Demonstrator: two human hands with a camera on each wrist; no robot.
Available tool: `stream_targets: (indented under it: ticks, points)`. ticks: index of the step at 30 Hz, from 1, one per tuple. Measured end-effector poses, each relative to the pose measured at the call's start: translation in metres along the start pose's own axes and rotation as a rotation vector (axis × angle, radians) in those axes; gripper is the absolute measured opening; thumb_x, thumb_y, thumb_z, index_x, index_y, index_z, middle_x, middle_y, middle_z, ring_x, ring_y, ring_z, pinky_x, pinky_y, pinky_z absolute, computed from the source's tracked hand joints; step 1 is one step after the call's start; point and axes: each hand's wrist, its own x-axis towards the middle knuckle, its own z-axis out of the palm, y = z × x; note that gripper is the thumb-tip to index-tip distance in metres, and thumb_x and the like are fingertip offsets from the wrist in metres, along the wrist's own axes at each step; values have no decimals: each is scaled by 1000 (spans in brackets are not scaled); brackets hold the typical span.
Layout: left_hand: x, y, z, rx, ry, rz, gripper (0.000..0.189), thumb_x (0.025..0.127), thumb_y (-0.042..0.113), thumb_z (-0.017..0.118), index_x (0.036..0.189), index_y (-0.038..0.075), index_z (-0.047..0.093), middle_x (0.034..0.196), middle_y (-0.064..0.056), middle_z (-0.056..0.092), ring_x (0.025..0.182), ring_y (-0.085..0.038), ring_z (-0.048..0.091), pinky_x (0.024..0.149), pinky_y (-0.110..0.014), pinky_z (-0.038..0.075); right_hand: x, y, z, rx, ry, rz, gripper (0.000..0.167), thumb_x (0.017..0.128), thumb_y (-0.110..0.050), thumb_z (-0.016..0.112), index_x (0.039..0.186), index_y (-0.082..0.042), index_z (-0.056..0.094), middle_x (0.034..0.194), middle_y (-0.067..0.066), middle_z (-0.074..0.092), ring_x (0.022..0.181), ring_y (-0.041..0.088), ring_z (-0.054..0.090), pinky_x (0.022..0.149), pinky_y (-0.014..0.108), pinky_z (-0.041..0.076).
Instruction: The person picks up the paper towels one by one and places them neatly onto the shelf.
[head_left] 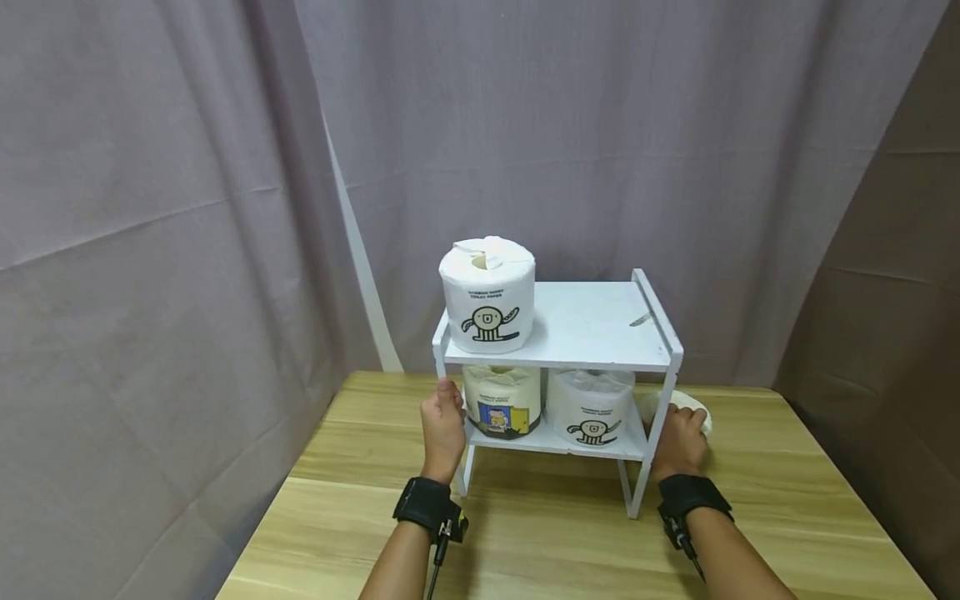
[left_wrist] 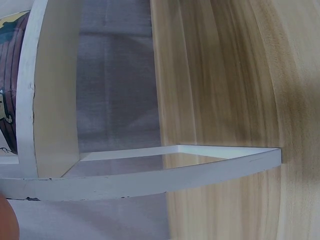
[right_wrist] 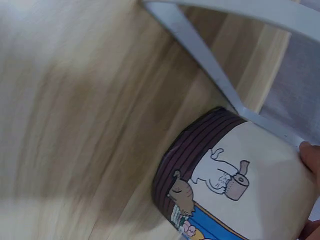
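Note:
A white two-tier shelf (head_left: 592,321) stands on the table. My left hand (head_left: 444,425) grips its left leg, and in the left wrist view only a bit of a finger (left_wrist: 7,222) shows by the white frame (left_wrist: 125,184). To the right of the shelf, my right hand (head_left: 681,437) holds a cream toilet paper roll (head_left: 693,408), mostly hidden behind the hand. In the right wrist view that roll (right_wrist: 270,175) shows a cartoon wrapper, with fingertips (right_wrist: 311,156) at its edge; it is beside the shelf's leg.
On the upper tier, at the left, stands a white toilet paper roll (head_left: 487,300). The lower tier bears a yellowish roll (head_left: 502,400) and another white roll (head_left: 591,408). Grey curtains (head_left: 585,167) hang behind the wooden table (head_left: 540,550).

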Motion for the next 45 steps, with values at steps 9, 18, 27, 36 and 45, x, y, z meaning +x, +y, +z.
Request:
stream_targets:
  ticks: [9, 18, 27, 36, 45]
  points:
    - [-1, 1, 2, -18, -1, -14, 79, 111, 60, 35, 66, -5, 41, 56, 13, 35, 46, -2, 31, 46, -19, 24, -9, 10, -8, 90, -148, -59, 27, 91, -1, 48, 89, 23, 59, 78, 36, 56, 81, 53, 53, 48, 52, 49]
    - [-1, 1, 4, -20, -3, -20, 74, 110, 62, 34, 64, 4, 40, 56, 13, 34, 47, -2, 31, 46, -19, 24, -11, 13, -19, 201, -319, 37, 20, 92, 1, 53, 96, 20, 59, 88, 35, 56, 90, 58, 51, 66, 65, 46]
    - [0, 1, 2, -8, 10, -22, 73, 112, 56, 37, 65, 0, 41, 57, 12, 36, 48, -2, 33, 47, -18, 25, -10, 18, -23, 231, -267, 24, 15, 91, 1, 60, 95, 14, 61, 93, 33, 62, 92, 58, 54, 65, 66, 45]
    - [1, 2, 1, -6, 14, -25, 76, 110, 58, 38, 66, -4, 42, 56, 12, 35, 47, -1, 32, 46, -19, 24, -4, 24, -41, 292, -436, 37, 36, 85, -1, 74, 118, 10, 66, 112, 30, 65, 108, 55, 51, 76, 65, 44]
    - [0, 5, 1, -2, 20, -34, 78, 110, 59, 38, 65, -4, 42, 55, 12, 37, 47, -1, 34, 46, -18, 24, 0, 22, -57, 307, -420, -12, 45, 80, -1, 80, 120, 10, 64, 115, 29, 63, 110, 55, 50, 76, 64, 42]
